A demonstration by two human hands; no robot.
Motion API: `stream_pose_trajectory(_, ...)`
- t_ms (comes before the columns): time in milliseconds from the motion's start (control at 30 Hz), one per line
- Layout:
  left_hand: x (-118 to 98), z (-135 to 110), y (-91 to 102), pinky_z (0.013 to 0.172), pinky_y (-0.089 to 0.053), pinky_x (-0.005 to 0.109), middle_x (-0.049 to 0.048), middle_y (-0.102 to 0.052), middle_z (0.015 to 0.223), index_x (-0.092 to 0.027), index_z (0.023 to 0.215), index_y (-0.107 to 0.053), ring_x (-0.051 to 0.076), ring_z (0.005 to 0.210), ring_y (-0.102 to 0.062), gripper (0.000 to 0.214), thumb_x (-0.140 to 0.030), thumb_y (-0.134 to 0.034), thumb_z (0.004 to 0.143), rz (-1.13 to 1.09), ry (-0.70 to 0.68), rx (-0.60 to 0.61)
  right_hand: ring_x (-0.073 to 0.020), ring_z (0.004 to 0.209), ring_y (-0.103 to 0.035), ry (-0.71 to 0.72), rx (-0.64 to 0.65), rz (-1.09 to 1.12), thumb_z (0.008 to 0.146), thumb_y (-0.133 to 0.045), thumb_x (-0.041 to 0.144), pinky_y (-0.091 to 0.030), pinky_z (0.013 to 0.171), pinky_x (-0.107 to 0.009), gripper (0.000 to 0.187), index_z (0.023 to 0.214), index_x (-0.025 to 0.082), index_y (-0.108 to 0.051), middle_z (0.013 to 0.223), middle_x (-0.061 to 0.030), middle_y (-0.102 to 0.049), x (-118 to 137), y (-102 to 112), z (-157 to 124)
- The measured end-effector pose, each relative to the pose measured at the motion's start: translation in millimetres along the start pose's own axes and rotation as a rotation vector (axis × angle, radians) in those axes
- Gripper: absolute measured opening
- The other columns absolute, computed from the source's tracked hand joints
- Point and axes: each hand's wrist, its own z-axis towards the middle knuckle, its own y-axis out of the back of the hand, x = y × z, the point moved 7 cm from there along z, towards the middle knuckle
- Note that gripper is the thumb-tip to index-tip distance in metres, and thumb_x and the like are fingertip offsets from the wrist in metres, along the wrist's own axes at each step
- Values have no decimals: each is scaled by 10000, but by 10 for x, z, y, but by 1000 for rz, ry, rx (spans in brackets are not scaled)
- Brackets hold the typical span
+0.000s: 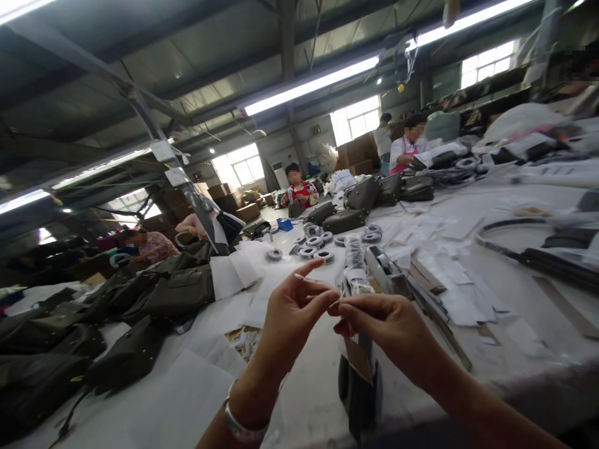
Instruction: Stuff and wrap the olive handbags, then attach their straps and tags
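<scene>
Both hands meet in the middle of the head view, fingertips almost touching. My left hand (287, 312) is closed in a pinch on a thin white string (312, 280), its index finger raised with the string running by it. In my right hand (388, 321), thumb and index finger are pressed together on the same string. Below the fingers hangs a brown hang tag (359, 360). Behind it, a dark olive bag (357, 396) stands at the table's front, its upper part partly hidden by my right hand. Clear plastic wrap (357, 265) rises just beyond the fingers.
Dark olive bags (178, 293) are piled on the left. White paper sheets (182, 399) and a packet of gold-coloured pieces (244, 342) lie nearer me. Wrapped rings (309, 251) sit mid-table. Cardboard strips (427, 276) lie on the right. Co-workers (407, 146) work farther back.
</scene>
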Motion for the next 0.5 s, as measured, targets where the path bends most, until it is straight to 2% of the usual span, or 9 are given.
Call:
stream_pose_trajectory(100, 14, -21, 4, 733, -549, 244, 18, -742, 807, -183, 1302, -569, 142, 732, -692, 592, -284, -812, 771, 16, -5, -16, -157, 668, -684, -9, -23, 15, 815, -745, 473, -544, 645, -220, 311, 868, 172, -800, 702, -60, -751, -14, 33, -33)
stream_pose_trajectory(233, 43, -56, -49, 780, -541, 244, 16, -734, 845, -212, 1327, -560, 140, 790, -694, 580, -290, -792, 801, 29, 3, 41, -130, 618, -654, -5, -54, 82, 829, -734, 486, -523, 597, -197, 323, 808, 164, -750, 701, -50, -729, -46, 58, -78)
stream_pose_trajectory(300, 60, -79, -87, 773, -526, 221, 5, -713, 876, -250, 1339, -562, 124, 810, -674, 578, -298, -787, 809, 33, 4, 75, -93, 499, -577, -7, -110, 161, 861, -693, 508, -471, 486, -185, 336, 804, 177, -682, 685, -14, -692, -93, 122, -116)
stream_pose_trajectory(367, 99, -103, -132, 780, -522, 225, 3, -695, 898, -277, 1353, -556, 122, 830, -656, 566, -315, -767, 829, 30, 8, 135, -67, 388, -449, -5, -174, 184, 893, -643, 530, -371, 381, -178, 338, 834, 199, -618, 612, 36, -617, -157, 242, -171)
stream_pose_trajectory(433, 179, -113, -139, 815, -530, 262, 19, -700, 923, -268, 1343, -564, 140, 861, -655, 508, -348, -721, 866, 37, 8, 179, -69, 368, -390, 18, -256, 44, 910, -612, 541, -324, 366, -183, 331, 879, 211, -603, 545, 63, -540, -216, 436, -241)
stream_pose_trajectory(500, 336, -93, -59, 822, -539, 296, 42, -713, 938, -229, 1263, -616, 163, 872, -664, 411, -392, -678, 891, 76, 29, 149, -88, 434, -458, 54, -330, -218, 917, -603, 531, -380, 439, -192, 324, 902, 208, -625, 542, 55, -534, -270, 651, -315)
